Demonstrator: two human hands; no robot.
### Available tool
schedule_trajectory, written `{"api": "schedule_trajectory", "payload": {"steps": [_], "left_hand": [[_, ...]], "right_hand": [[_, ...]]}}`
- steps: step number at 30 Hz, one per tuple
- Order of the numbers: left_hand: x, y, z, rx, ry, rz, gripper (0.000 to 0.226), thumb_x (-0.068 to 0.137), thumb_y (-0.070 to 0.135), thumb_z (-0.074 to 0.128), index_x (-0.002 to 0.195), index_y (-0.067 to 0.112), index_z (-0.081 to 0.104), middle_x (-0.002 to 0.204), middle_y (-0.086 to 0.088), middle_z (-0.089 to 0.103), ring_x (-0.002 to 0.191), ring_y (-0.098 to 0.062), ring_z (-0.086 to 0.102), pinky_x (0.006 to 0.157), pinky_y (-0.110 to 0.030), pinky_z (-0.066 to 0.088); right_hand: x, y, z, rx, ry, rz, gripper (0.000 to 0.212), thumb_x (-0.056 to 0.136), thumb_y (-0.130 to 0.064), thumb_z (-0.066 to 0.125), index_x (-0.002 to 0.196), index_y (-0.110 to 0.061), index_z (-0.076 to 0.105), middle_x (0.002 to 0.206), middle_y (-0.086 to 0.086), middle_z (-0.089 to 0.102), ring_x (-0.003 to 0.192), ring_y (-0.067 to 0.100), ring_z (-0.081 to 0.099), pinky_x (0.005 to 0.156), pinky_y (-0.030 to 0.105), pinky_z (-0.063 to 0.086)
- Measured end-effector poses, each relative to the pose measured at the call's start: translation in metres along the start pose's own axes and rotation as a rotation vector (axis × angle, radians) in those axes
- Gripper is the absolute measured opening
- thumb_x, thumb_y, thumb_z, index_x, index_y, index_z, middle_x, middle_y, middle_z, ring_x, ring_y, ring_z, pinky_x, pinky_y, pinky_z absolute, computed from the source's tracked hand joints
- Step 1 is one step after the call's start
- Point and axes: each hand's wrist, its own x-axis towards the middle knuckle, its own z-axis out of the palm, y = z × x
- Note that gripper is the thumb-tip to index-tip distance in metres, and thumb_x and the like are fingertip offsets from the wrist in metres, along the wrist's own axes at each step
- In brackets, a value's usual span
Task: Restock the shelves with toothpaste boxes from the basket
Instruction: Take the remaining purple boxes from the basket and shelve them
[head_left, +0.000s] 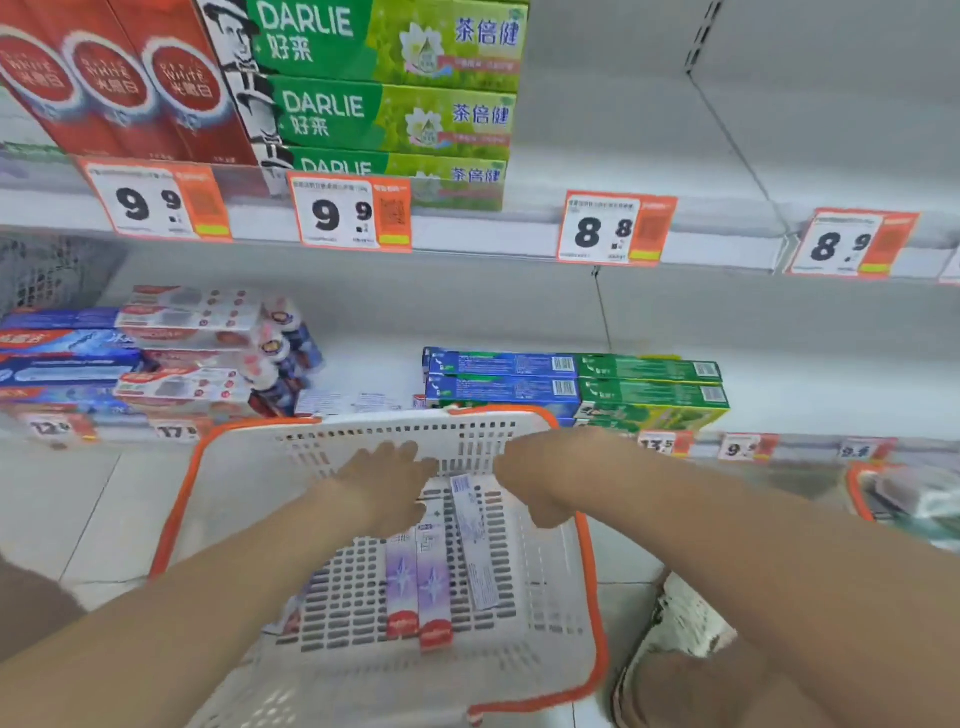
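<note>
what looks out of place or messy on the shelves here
On the lower shelf, the left stack of toothpaste boxes is askew, some angled and poking out past the others. The blue and green boxes to the right sit neatly squared.

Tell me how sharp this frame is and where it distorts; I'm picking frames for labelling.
Head view: even, soft light, no hard shadows. Price tags read clearly; hands and the boxes in the basket are motion-blurred. The shelf edge bows from wide-angle distortion, and lower-shelf tags are unreadable.
</note>
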Motion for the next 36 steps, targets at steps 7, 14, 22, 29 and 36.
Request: {"api": "schedule_trajectory", "payload": {"steps": [7, 14, 22, 29, 36], "left_hand": [[0.012, 0.03, 0.032, -0.158, -0.118, -0.155, 0.05, 0.107, 0.041, 0.045, 0.153, 0.023, 0.038, 0.148, -0.01, 0.041, 0.135, -0.037, 0.046, 0.104, -0.05, 0.044], [-0.011, 0.081, 0.074, -0.319, -0.184, -0.122, 0.043, 0.108, 0.041, 0.045, 0.147, 0.022, 0.044, 0.14, -0.01, 0.046, 0.122, -0.034, 0.057, 0.102, -0.049, 0.05], [-0.007, 0.067, 0.104, -0.27, -0.222, -0.132, 0.054, 0.108, 0.042, 0.046, 0.154, 0.016, 0.037, 0.151, -0.013, 0.035, 0.135, -0.038, 0.046, 0.108, -0.05, 0.046], [0.0, 0.039, 0.123, -0.243, -0.175, -0.199, 0.061, 0.106, 0.043, 0.046, 0.158, 0.018, 0.028, 0.163, -0.013, 0.023, 0.148, -0.04, 0.032, 0.114, -0.057, 0.039], [0.004, 0.047, 0.126, -0.276, -0.201, -0.206, 0.074, 0.106, 0.04, 0.048, 0.167, 0.024, 0.009, 0.173, -0.009, -0.007, 0.156, -0.045, 0.013, 0.118, -0.056, 0.037]], "right_hand": [[0.019, 0.007, 0.035, -0.112, -0.084, -0.057, 0.028, 0.098, -0.009, 0.057, 0.075, -0.015, 0.042, 0.082, 0.002, 0.047, 0.063, 0.016, 0.046, 0.054, 0.029, 0.043], [0.018, -0.001, 0.083, -0.222, -0.061, -0.144, 0.017, 0.096, -0.004, 0.055, 0.083, -0.014, 0.05, 0.08, -0.001, 0.046, 0.061, 0.016, 0.041, 0.054, 0.029, 0.038], [0.027, -0.008, 0.109, -0.252, -0.095, -0.058, 0.024, 0.1, -0.01, 0.058, 0.082, -0.019, 0.045, 0.084, -0.002, 0.044, 0.069, 0.017, 0.041, 0.075, 0.036, 0.041], [0.022, -0.022, 0.118, -0.109, -0.054, 0.074, 0.012, 0.1, -0.005, 0.056, 0.103, -0.016, 0.052, 0.086, 0.0, 0.044, 0.077, 0.021, 0.049, 0.076, 0.036, 0.043], [-0.025, 0.006, 0.173, 0.066, -0.065, 0.314, 0.012, 0.096, -0.001, 0.059, 0.096, -0.013, 0.057, 0.087, 0.0, 0.046, 0.075, 0.019, 0.055, 0.068, 0.033, 0.049]]}}
